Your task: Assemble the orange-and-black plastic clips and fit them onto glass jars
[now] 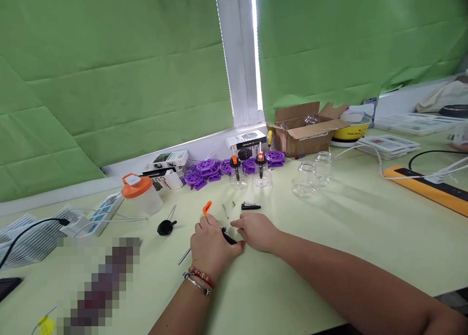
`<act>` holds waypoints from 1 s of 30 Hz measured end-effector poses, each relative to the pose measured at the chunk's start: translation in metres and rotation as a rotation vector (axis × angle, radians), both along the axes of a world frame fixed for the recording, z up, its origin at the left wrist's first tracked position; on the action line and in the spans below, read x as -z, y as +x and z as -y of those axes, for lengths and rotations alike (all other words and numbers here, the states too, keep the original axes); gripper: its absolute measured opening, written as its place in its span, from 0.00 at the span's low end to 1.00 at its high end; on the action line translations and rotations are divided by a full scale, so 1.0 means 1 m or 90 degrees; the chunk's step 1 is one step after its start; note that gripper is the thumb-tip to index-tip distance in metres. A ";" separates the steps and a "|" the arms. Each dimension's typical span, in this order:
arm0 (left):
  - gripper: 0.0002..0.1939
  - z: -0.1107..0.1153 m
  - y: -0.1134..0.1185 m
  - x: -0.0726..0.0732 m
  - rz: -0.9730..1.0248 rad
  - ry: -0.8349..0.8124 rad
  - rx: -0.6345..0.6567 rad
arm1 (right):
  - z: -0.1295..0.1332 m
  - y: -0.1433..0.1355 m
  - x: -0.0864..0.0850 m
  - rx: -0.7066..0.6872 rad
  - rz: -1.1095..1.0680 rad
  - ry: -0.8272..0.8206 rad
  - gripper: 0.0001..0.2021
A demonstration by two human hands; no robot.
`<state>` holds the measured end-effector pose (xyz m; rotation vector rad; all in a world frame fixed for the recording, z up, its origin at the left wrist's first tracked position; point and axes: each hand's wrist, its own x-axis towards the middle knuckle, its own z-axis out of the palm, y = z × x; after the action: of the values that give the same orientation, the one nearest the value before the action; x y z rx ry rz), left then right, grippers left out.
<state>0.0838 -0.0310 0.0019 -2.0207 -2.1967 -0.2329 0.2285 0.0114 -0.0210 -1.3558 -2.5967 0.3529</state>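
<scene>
My left hand (211, 241) is low over the table, fingers curled around a slim black plastic part (229, 237) that shows between thumb and fingers. From beneath that hand a thin metal rod (185, 256) sticks out. My right hand (258, 230) is just to the right, index finger stretched toward the black part, with a gap between index finger and thumb and nothing visible held. Beyond the fingers lie an orange lever (206, 207), a small metal pin (225, 210), a tiny brass-coloured piece (233, 204) and a black piece with a spring (250, 206).
Left: a black round cap with a tube (166, 226), an orange-lidded jug (142, 193), a power strip (106, 213). Behind: purple parts (206, 168), two assembled glass bottles (262, 176), clear glass jars (305, 179), a cardboard box (307, 135). An orange power strip (427, 186) is right.
</scene>
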 end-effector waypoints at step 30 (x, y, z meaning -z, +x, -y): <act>0.45 0.007 0.001 -0.004 0.047 -0.071 -0.031 | 0.013 0.006 -0.012 0.002 -0.180 -0.244 0.12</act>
<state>0.0844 -0.0381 0.0055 -2.0425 -2.3503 -0.1867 0.2341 -0.0018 -0.0094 -1.3016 -2.3689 1.0049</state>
